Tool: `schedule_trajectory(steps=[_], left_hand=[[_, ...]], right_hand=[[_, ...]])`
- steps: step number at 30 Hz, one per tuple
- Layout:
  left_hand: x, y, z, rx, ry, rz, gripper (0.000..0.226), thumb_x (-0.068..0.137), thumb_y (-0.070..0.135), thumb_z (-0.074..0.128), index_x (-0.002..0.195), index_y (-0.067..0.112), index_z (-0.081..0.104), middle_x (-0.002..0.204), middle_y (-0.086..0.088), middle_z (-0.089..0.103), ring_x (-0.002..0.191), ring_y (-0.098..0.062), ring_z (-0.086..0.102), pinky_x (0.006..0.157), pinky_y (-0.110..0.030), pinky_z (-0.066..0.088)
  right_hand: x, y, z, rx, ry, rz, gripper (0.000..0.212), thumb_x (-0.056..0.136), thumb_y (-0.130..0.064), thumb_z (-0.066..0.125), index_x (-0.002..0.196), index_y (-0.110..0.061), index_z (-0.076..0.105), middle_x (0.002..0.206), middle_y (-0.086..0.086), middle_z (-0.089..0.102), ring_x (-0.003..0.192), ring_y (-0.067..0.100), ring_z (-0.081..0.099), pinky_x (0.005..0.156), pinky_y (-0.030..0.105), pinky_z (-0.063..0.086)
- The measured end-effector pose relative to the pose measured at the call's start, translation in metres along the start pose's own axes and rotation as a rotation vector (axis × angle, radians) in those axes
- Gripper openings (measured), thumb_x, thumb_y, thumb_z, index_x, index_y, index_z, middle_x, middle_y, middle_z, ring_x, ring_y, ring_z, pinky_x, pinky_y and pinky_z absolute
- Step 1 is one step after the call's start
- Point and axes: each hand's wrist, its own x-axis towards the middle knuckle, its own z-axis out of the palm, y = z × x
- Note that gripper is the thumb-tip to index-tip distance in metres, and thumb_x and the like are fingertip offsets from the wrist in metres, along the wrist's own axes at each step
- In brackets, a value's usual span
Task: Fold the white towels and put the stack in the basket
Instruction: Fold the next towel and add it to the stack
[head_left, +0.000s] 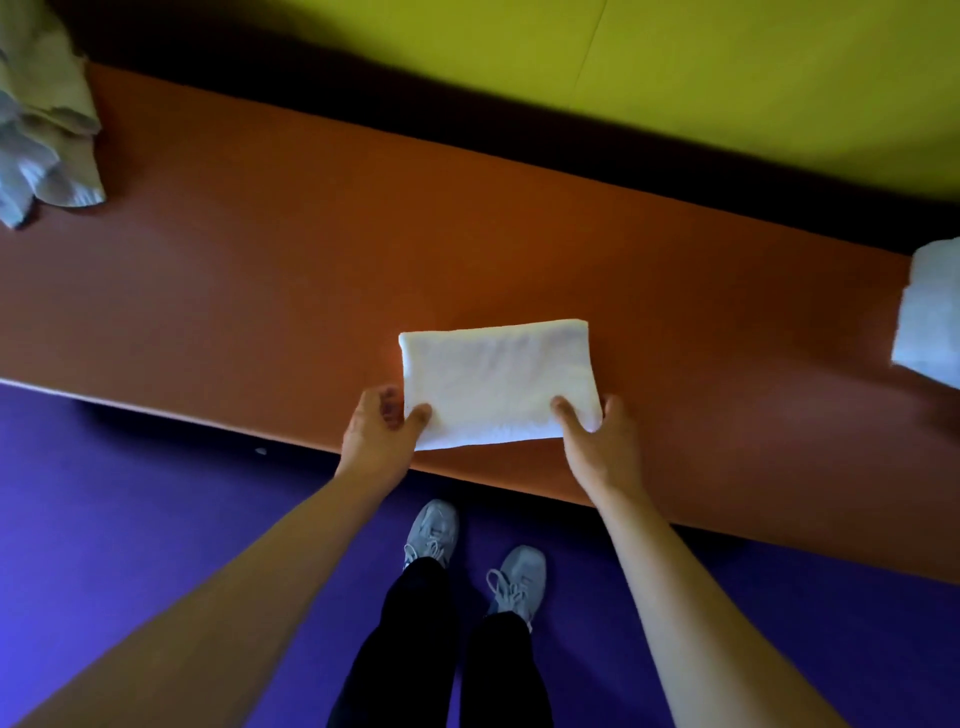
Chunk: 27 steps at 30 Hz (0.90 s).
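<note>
A folded white towel (498, 382) lies flat on the orange bench (260, 291), close to its near edge. My left hand (376, 434) pinches the towel's near left corner, thumb on top. The near right corner is gripped by my right hand (597, 439), thumb on the cloth. At the right edge of the view sits a stack of folded white towels (932, 317). A crumpled heap of unfolded towels (44, 119) rests at the bench's far left end. No basket is in view.
Behind the bench runs a yellow-green padded surface (727, 78) with a dark gap between. The floor (130, 519) is purple. My feet in grey shoes (472, 556) stand just in front of the bench edge.
</note>
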Motion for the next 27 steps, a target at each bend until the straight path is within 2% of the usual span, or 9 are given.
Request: schedule_trajectory(steps=[2, 4, 7, 9, 12, 16, 22, 25, 27], left_hand=[[-0.003, -0.001, 0.001, -0.034, -0.037, -0.025, 0.043, 0.089, 0.037, 0.072, 0.127, 0.030, 0.051, 0.111, 0.012, 0.065, 0.094, -0.003, 0.064, 0.082, -0.033, 0.053], [-0.002, 0.007, 0.000, -0.066, -0.043, -0.101, 0.049, 0.087, 0.035, 0.074, 0.129, 0.026, 0.052, 0.115, 0.007, 0.066, 0.098, -0.013, 0.066, 0.085, -0.039, 0.056], [0.002, 0.021, -0.002, -0.078, -0.104, -0.208, 0.054, 0.078, 0.031, 0.078, 0.126, 0.016, 0.060, 0.114, -0.003, 0.066, 0.101, -0.027, 0.065, 0.077, -0.038, 0.055], [-0.002, 0.033, -0.003, -0.124, -0.155, -0.247, 0.041, 0.076, 0.023, 0.076, 0.115, 0.014, 0.067, 0.111, -0.009, 0.069, 0.098, -0.031, 0.066, 0.069, -0.036, 0.054], [-0.015, 0.051, -0.006, -0.084, -0.215, -0.190, 0.030, 0.080, 0.014, 0.072, 0.110, 0.017, 0.068, 0.105, -0.005, 0.070, 0.093, -0.027, 0.066, 0.069, -0.038, 0.056], [-0.045, 0.089, -0.003, -0.063, -0.283, -0.122, 0.035, 0.081, 0.012, 0.071, 0.115, 0.018, 0.066, 0.102, 0.000, 0.069, 0.091, -0.023, 0.066, 0.066, -0.034, 0.054], [-0.096, 0.151, 0.015, -0.173, -0.467, -0.094, 0.050, 0.084, -0.002, 0.068, 0.129, 0.014, 0.055, 0.113, -0.007, 0.068, 0.098, -0.030, 0.067, 0.069, -0.038, 0.056], [-0.119, 0.186, 0.040, -0.248, -0.575, -0.099, 0.044, 0.085, -0.005, 0.066, 0.121, 0.018, 0.055, 0.116, -0.007, 0.066, 0.100, -0.030, 0.067, 0.066, -0.039, 0.058], [-0.133, 0.211, 0.063, -0.275, -0.624, -0.112, 0.030, 0.089, 0.003, 0.066, 0.111, 0.021, 0.057, 0.116, -0.007, 0.065, 0.100, -0.029, 0.065, 0.068, -0.040, 0.057]], right_hand=[[-0.006, 0.001, 0.004, 0.232, -0.014, 0.098, 0.059, 0.085, -0.053, 0.071, 0.127, -0.016, 0.053, 0.114, 0.002, 0.065, 0.096, 0.024, 0.069, 0.080, 0.043, 0.060], [-0.007, -0.004, 0.002, 0.476, -0.031, 0.268, 0.055, 0.083, -0.039, 0.078, 0.126, -0.014, 0.055, 0.102, 0.000, 0.068, 0.079, 0.016, 0.071, 0.064, 0.030, 0.059], [-0.007, -0.011, -0.010, 0.628, -0.110, 0.448, 0.050, 0.080, -0.030, 0.079, 0.119, -0.012, 0.055, 0.097, 0.004, 0.065, 0.071, 0.014, 0.062, 0.058, 0.024, 0.053], [-0.009, -0.011, -0.020, 0.639, -0.126, 0.437, 0.038, 0.079, -0.027, 0.079, 0.108, -0.020, 0.055, 0.099, 0.000, 0.066, 0.075, 0.013, 0.062, 0.062, 0.025, 0.053], [-0.023, -0.014, -0.042, 0.696, -0.102, 0.383, 0.019, 0.080, -0.020, 0.075, 0.095, -0.026, 0.065, 0.096, -0.005, 0.071, 0.089, 0.012, 0.067, 0.068, 0.025, 0.055], [-0.050, -0.015, -0.085, 0.864, -0.089, 0.381, 0.019, 0.083, -0.013, 0.071, 0.100, -0.020, 0.070, 0.104, 0.005, 0.075, 0.098, 0.021, 0.072, 0.080, 0.035, 0.062], [-0.086, 0.001, -0.171, 1.000, -0.020, 0.340, 0.025, 0.080, -0.011, 0.072, 0.104, -0.020, 0.071, 0.110, 0.007, 0.074, 0.103, 0.024, 0.072, 0.081, 0.041, 0.063], [-0.094, 0.013, -0.213, 1.114, 0.018, 0.313, 0.033, 0.079, -0.009, 0.071, 0.110, -0.017, 0.068, 0.111, 0.008, 0.074, 0.106, 0.029, 0.070, 0.078, 0.043, 0.062], [-0.093, 0.024, -0.242, 1.139, 0.046, 0.295, 0.034, 0.076, -0.010, 0.070, 0.110, -0.018, 0.069, 0.107, 0.006, 0.075, 0.106, 0.029, 0.070, 0.079, 0.044, 0.062]])
